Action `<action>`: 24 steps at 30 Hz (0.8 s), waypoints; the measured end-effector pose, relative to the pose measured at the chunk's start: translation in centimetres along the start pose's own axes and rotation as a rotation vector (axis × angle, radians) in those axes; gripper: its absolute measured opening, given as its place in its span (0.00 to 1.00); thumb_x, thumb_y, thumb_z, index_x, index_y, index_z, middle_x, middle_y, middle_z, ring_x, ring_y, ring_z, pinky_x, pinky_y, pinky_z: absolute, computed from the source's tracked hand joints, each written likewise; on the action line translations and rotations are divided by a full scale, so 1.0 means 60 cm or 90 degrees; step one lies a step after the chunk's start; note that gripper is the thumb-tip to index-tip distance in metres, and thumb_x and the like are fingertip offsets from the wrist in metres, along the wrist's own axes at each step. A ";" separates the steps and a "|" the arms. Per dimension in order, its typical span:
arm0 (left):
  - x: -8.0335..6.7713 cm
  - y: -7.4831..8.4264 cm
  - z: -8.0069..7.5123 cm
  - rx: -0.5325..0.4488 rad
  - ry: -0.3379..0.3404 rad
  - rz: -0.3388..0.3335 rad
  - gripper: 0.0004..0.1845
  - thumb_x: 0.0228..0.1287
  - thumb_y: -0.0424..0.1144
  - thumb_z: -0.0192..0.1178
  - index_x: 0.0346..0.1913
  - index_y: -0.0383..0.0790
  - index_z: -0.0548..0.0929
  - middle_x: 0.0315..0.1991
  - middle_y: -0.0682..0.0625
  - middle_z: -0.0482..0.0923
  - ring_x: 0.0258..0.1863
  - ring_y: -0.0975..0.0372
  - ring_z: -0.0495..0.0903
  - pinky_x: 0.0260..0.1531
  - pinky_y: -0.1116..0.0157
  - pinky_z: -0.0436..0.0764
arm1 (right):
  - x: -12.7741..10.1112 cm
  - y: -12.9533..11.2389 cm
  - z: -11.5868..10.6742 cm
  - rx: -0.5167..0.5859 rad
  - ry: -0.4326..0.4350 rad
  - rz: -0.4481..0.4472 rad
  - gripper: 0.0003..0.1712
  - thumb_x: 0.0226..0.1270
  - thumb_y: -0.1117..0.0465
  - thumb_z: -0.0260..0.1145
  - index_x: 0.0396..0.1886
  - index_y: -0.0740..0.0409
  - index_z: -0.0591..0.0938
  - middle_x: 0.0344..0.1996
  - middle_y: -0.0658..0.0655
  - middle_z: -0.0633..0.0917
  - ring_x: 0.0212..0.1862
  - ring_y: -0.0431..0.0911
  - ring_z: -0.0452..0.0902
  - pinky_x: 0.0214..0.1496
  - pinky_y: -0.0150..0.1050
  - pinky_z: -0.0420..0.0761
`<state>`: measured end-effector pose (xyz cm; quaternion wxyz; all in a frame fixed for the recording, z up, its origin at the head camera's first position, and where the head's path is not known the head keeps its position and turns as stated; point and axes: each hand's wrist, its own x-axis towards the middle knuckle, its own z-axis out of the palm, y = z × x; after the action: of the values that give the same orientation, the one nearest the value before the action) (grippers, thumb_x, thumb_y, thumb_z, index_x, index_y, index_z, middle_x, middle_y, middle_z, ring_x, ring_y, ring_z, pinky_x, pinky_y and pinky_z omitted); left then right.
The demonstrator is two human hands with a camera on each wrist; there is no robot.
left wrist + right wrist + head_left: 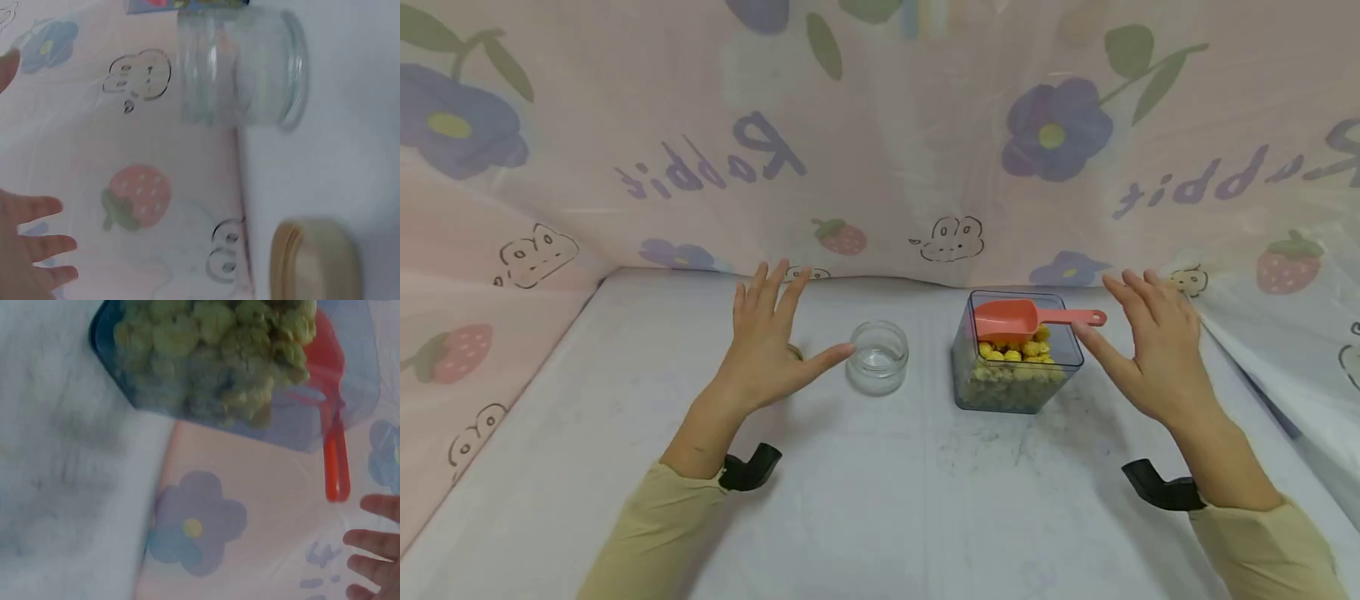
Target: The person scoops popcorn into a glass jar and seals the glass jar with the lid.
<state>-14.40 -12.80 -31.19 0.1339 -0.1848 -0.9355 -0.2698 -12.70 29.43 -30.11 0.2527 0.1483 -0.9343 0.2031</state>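
Head view looks down; wrist views close, sideways, sharing jar [878,357], container [1017,353].

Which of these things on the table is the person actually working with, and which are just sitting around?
In use:
left hand, open beside the glass jar
right hand, open near the red scoop
clear container of yellow puffs, with the scoop resting on top

Lying about:
wooden lid on the table
printed cloth backdrop
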 end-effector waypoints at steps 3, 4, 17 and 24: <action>0.001 0.007 0.015 -0.076 0.065 0.018 0.49 0.52 0.58 0.67 0.73 0.41 0.59 0.73 0.39 0.52 0.75 0.45 0.45 0.71 0.41 0.43 | 0.000 -0.003 0.007 0.051 0.050 -0.004 0.35 0.66 0.45 0.62 0.62 0.66 0.73 0.61 0.72 0.71 0.69 0.66 0.58 0.70 0.68 0.49; 0.002 0.010 0.021 -0.103 0.087 0.024 0.47 0.52 0.55 0.68 0.71 0.40 0.61 0.72 0.40 0.55 0.73 0.46 0.49 0.71 0.42 0.47 | 0.000 -0.004 0.008 0.063 0.056 0.000 0.33 0.66 0.47 0.63 0.62 0.66 0.73 0.60 0.72 0.72 0.67 0.66 0.60 0.69 0.68 0.52; 0.016 0.040 0.071 -0.272 0.154 0.056 0.35 0.54 0.45 0.67 0.63 0.35 0.69 0.62 0.42 0.67 0.66 0.53 0.64 0.66 0.51 0.63 | -0.004 -0.011 0.015 0.105 0.071 0.041 0.26 0.63 0.61 0.67 0.59 0.66 0.76 0.52 0.67 0.79 0.51 0.59 0.73 0.52 0.10 0.59; 0.024 0.050 0.087 -0.290 0.138 0.064 0.35 0.54 0.46 0.68 0.63 0.35 0.69 0.61 0.43 0.67 0.64 0.54 0.66 0.65 0.52 0.65 | -0.002 -0.014 0.018 0.113 0.062 0.045 0.27 0.62 0.61 0.69 0.59 0.65 0.76 0.53 0.66 0.79 0.50 0.58 0.74 0.51 0.10 0.60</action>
<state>-15.23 -7.12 -33.58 0.2012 -0.2264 -0.8205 -0.4849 -12.72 28.22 -30.75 0.2767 0.1268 -0.9039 0.3006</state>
